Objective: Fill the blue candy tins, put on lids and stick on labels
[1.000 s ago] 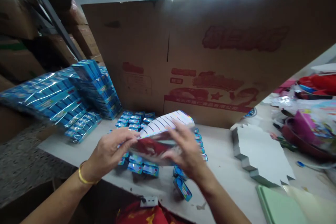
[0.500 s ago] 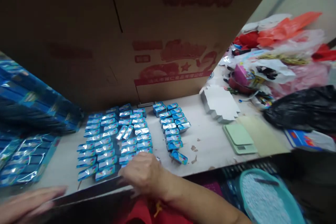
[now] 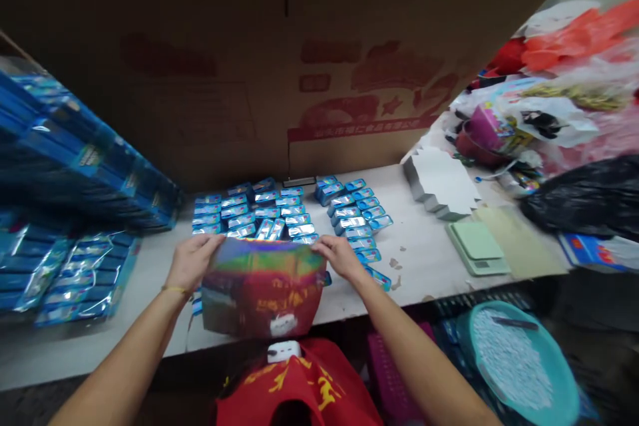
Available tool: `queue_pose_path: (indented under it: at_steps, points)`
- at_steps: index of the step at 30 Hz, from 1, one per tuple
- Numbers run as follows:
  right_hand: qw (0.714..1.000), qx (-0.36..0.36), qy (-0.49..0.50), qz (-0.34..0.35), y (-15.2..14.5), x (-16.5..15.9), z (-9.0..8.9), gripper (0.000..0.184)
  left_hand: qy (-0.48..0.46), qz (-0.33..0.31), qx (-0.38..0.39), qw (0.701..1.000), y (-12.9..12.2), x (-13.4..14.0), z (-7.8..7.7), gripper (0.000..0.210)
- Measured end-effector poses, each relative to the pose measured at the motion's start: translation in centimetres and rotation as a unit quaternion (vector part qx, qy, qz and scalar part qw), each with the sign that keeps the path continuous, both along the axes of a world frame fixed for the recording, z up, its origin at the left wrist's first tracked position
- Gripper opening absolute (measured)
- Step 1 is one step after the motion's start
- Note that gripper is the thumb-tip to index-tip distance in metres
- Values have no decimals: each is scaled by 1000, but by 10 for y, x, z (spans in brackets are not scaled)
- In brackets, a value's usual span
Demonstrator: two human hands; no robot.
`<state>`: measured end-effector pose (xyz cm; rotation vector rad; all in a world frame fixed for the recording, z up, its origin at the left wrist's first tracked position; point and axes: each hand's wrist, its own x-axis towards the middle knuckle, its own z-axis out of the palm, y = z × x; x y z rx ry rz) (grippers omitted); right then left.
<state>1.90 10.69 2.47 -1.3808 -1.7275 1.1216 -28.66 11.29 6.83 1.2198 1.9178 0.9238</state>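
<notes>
My left hand (image 3: 192,263) pinches the upper left corner of a shiny, mirror-like sheet (image 3: 264,286). At its upper right corner my right hand (image 3: 342,256) grips it between thumb and fingers. The sheet hangs over the table's front edge, showing a rainbow sheen and a reflection of the red top. Behind it stand rows of small blue boxes (image 3: 239,210), and the sheet hides the nearer ones. Another group of blue boxes (image 3: 357,223) stands just beyond my right hand.
A large cardboard carton (image 3: 239,113) rises behind the boxes. Wrapped blue packs (image 3: 90,279) are stacked at left. To the right are white die-cut card (image 3: 444,180), a pale green scale (image 3: 478,247) and plastic bags (image 3: 564,100). Below right sits a teal basin (image 3: 559,359) of small pale pieces.
The shiny sheet has come into view, held by both hands. My left hand moved inward from the lower left, and my right hand moved right from the front boxes. The view shifted too.
</notes>
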Motion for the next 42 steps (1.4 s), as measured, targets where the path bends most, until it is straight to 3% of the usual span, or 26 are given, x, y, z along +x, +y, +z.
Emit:
queue_pose_path:
  at_steps: [3, 6, 9, 12, 15, 18, 22, 26, 31, 34, 36, 38, 39, 40, 42]
  points:
    - [999, -24, 32, -14, 26, -8, -17, 17, 18, -9, -7, 1000, 18, -19, -32, 42]
    - [998, -35, 30, -30, 34, -19, -30, 17, 162, -40, 66, 984, 23, -16, -43, 44]
    - [999, -35, 19, -29, 30, -28, -39, 19, 279, -158, 164, 933, 16, 23, -41, 47]
    - [999, 14, -29, -8, 25, -30, -41, 20, 289, -273, 133, 908, 11, 73, -45, 30]
    - [979, 116, -165, 5, 21, -27, -42, 25, 266, -281, 56, 920, 18, 103, -58, 19]
    - [939, 198, -279, 25, 18, -21, -48, 33, 256, -274, 35, 927, 30, 110, -68, 22]
    - [919, 252, -298, 55, 13, -13, -62, 35, 271, -254, 33, 928, 38, 112, -72, 20]
    - [931, 258, -254, 48, 12, -7, -63, 25, 304, -262, 38, 915, 39, 118, -71, 23]
    - [976, 174, -122, 45, -3, 13, -24, 15, 340, -265, 67, 900, 49, 115, -70, 39]
    - [997, 80, -8, 6, -34, 47, 9, 14, 349, -197, 88, 912, 50, 122, -71, 26]
    - [998, 12, 53, -29, -59, 75, 25, 14, 321, -172, 128, 923, 38, 139, -70, 20]
    - [989, -62, 110, -73, -84, 101, 28, 14, 242, -238, 162, 927, 14, 165, -69, 25]
    - [980, -103, 140, -92, -95, 111, 24, 14, 184, -311, 164, 918, -1, 181, -69, 27]
    - [969, -145, 170, -109, -105, 120, 18, 15, 130, -373, 149, 907, -16, 196, -71, 27]
    - [941, -226, 218, -123, -119, 131, -2, 18, 45, -428, 82, 899, -43, 225, -78, 29]
